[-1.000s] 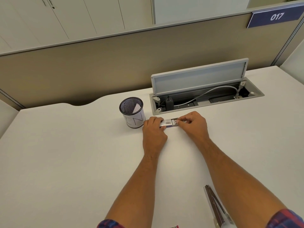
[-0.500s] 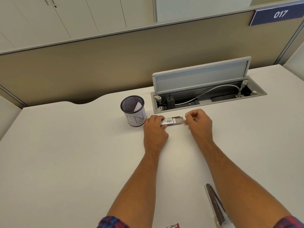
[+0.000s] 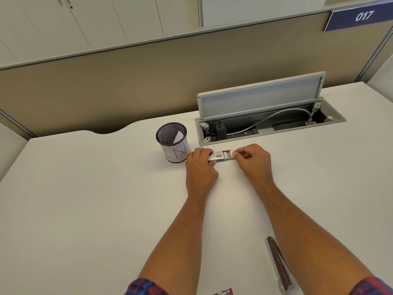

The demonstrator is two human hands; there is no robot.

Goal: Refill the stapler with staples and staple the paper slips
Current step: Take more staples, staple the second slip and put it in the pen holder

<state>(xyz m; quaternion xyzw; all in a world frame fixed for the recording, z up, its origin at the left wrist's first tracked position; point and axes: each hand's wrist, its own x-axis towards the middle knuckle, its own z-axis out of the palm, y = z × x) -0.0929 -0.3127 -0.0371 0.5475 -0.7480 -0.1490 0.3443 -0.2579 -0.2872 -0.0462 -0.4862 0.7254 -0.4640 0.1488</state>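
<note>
1. The left hand (image 3: 201, 167) grips the staple box (image 3: 219, 156) on the desk (image 3: 85, 209).
2. The right hand (image 3: 254, 161) pinches the box's pulled-out tray end.
3. A mesh cup (image 3: 173, 144) stands just left – the opened stapler (image 3: 278, 264) lies near the right forearm.

The white counter (image 3: 85, 209) carries a mesh cup (image 3: 172, 143), a small staple box (image 3: 220, 156) just beside it, and an opened stapler (image 3: 278, 265) near the front edge.

Both hands, left (image 3: 201, 167) and right (image 3: 254, 161), curled, pinching.
</note>
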